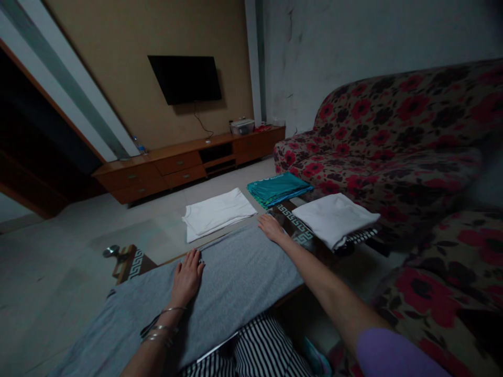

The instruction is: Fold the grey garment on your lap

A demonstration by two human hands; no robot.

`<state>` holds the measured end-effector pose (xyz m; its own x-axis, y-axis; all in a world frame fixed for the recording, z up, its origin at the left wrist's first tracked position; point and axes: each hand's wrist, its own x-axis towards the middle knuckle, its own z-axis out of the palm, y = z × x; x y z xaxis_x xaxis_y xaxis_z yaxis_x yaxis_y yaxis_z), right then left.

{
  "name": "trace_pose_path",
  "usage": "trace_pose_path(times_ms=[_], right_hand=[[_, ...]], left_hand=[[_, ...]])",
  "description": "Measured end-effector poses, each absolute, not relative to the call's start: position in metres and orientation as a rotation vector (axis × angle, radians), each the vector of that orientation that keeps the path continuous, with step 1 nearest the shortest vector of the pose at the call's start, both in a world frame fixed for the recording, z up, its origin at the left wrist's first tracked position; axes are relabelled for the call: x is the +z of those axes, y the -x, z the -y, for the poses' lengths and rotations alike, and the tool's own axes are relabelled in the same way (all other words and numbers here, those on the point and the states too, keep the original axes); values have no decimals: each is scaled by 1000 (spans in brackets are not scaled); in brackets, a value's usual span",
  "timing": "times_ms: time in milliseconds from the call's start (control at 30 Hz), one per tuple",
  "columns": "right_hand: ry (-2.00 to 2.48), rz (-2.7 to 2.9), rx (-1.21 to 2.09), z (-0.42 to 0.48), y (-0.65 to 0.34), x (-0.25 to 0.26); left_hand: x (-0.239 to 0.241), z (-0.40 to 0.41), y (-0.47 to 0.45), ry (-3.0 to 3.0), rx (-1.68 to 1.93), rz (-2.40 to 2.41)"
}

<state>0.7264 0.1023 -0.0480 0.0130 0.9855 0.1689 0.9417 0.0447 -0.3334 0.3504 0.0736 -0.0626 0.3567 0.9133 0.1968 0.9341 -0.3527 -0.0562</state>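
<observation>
In the head view, a wide grey knit cloth [236,277] lies spread across the low glass-topped table [165,238], its far edge running toward 1 o'clock. The left hand [186,277] rests flat on it, fingers spread, gripping nothing. The right hand [271,229] presses open at the far edge. At 12 o'clock lies a folded white shirt [218,213]; bare glass shows left of it.

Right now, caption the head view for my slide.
Both hands, left hand and right hand, press flat on a grey garment beside folded white shirts.
</observation>
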Motion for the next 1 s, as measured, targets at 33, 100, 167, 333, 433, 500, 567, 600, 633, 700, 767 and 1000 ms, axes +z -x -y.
trace_pose_path(times_ms=[33, 100, 167, 333, 433, 500, 567, 600, 633, 700, 767, 1000], right_hand=[[1965, 1957, 170, -98, -729, -42], [2027, 1876, 132, -78, -732, -32], [2147, 1734, 74, -44, -737, -28], [2512, 1400, 9, 65, -746, -36], [2579, 1339, -41, 107, -741, -39], [2588, 1336, -53, 119, -735, -37], [2593, 1331, -28, 120, -731, -37], [2591, 1327, 0, 118, -732, -38], [2586, 1321, 45, 115, -733, -39], [2532, 1338, 180, 109, -742, -46], [2432, 1360, 320, 105, -753, -55], [2040, 1114, 525, 109, -777, -78]], left_hand=[[-61, -73, -350, 2452, -189, 1689], [-59, -73, -350, 2453, -169, 1700], [-58, -72, -350, 2457, -152, 1705], [-57, -70, -369, 2537, -112, 1591], [-51, -76, -405, 2534, -176, 1514], [-42, -86, -441, 2554, -238, 1495], [-31, -100, -483, 2626, -274, 1508], [-26, -108, -505, 2677, -276, 1527], [-21, -116, -527, 2732, -268, 1548], [-13, -132, -566, 2816, -230, 1613], [-11, -147, -598, 2854, -182, 1700], [-15, -182, -654, 2972, 25, 1891]])
